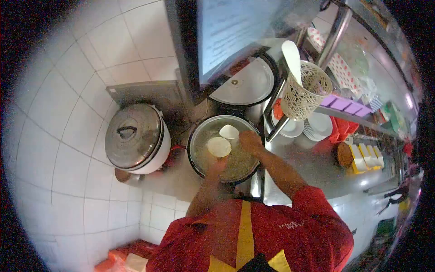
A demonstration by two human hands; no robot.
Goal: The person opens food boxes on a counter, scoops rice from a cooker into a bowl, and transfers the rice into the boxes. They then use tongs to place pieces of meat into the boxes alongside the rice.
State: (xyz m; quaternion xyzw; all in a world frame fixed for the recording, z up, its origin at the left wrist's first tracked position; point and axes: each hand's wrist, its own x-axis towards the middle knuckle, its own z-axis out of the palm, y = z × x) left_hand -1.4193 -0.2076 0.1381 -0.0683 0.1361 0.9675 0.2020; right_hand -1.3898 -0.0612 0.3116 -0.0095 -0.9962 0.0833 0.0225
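Note:
A large round pot (195,163) stands open before me, with pale, grainy contents. Over its left half, my left hand (218,164) is closed on a round whitish bowl (219,147). My right hand (250,143), at the pot's right side, grips a white paddle (229,132), whose broad end is just above and right of the bowl. Steam and blur soften the fingers and the bowl's contents.
At the left is a lidded pot (131,136). A round lid (253,84) leans behind the open pot. A patterned holder (306,93) with a white paddle hangs at upper right, above stacked plates (319,126). A screen (231,36) overhangs the back.

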